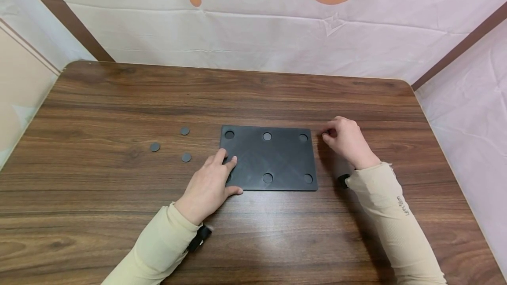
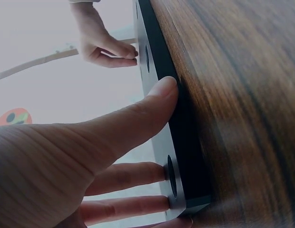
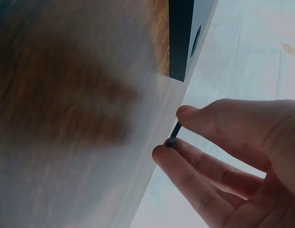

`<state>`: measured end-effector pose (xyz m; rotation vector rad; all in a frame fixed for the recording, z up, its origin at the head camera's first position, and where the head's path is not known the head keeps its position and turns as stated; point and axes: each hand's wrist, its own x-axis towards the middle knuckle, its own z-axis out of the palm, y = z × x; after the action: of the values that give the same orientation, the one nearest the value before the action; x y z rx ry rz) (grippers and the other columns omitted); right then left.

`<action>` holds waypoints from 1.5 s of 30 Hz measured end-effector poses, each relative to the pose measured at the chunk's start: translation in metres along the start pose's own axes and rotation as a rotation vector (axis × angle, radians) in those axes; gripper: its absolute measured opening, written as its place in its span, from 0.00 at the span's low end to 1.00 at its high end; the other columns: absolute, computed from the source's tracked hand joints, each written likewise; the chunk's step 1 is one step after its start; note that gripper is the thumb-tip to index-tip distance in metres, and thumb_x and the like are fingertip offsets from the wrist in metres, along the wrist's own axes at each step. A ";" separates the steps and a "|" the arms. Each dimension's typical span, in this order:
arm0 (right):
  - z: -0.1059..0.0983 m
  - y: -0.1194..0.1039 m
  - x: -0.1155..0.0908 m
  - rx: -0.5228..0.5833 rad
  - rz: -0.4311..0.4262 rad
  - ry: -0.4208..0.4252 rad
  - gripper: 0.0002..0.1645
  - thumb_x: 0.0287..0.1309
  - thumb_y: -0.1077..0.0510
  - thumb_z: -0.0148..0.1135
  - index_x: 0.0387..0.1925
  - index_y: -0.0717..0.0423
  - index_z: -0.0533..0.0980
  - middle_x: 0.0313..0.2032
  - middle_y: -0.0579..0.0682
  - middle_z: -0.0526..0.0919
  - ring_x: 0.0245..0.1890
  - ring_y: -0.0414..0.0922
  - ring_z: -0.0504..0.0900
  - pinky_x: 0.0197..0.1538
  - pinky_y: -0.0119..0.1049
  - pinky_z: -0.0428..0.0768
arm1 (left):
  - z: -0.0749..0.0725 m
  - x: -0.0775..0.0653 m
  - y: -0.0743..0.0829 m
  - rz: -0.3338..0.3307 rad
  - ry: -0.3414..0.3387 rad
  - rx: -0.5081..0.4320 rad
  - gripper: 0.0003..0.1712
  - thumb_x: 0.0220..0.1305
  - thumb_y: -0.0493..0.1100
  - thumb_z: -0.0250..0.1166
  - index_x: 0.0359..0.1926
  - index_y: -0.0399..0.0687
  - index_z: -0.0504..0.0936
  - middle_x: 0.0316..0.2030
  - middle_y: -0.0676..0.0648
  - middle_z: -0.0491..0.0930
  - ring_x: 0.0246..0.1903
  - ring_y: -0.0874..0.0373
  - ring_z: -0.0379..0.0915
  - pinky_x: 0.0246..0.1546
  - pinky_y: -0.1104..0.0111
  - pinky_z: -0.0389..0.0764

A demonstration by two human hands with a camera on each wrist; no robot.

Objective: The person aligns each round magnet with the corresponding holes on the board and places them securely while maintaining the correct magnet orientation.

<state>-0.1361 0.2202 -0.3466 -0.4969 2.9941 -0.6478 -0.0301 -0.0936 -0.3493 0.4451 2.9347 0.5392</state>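
Note:
A flat black rectangular board [image 1: 273,157] with round recesses lies on the table. My left hand [image 1: 210,184] rests at its front left corner, fingers laid nearly straight over the left side and thumb against the front edge. That hand covers much of the front left recess. Off the board's back right corner, my right hand [image 1: 345,140] pinches a thin dark disc [image 3: 175,132] between thumb and fingertips, seen edge-on in the right wrist view. The back middle recess [image 1: 267,136] looks lighter grey than the others.
Left of the board, three small dark grey discs lie apart on the wooden table: a back one [image 1: 185,131], a leftmost one [image 1: 155,147] and a front one [image 1: 186,157]. A pale curtain [image 1: 253,38] with orange shapes hangs behind the table's far edge.

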 end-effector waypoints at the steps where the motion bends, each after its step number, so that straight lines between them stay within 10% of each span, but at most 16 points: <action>1: 0.000 -0.001 0.000 0.006 0.000 -0.003 0.08 0.54 0.69 0.62 0.35 0.65 0.84 0.33 0.59 0.80 0.32 0.53 0.79 0.39 0.46 0.77 | 0.000 0.000 0.000 -0.002 -0.004 -0.001 0.41 0.47 0.51 0.76 0.60 0.35 0.75 0.55 0.35 0.69 0.55 0.37 0.70 0.41 0.54 0.80; 45: 0.015 -0.029 0.009 0.054 -0.109 -0.083 0.09 0.53 0.66 0.67 0.38 0.66 0.83 0.34 0.58 0.82 0.35 0.50 0.84 0.39 0.43 0.82 | -0.001 0.001 0.001 -0.017 -0.023 -0.015 0.41 0.48 0.51 0.76 0.61 0.35 0.75 0.57 0.35 0.68 0.58 0.38 0.68 0.43 0.53 0.79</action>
<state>-0.1347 0.1861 -0.3477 -0.6706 2.8796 -0.6953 -0.0309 -0.0930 -0.3477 0.4219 2.9082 0.5504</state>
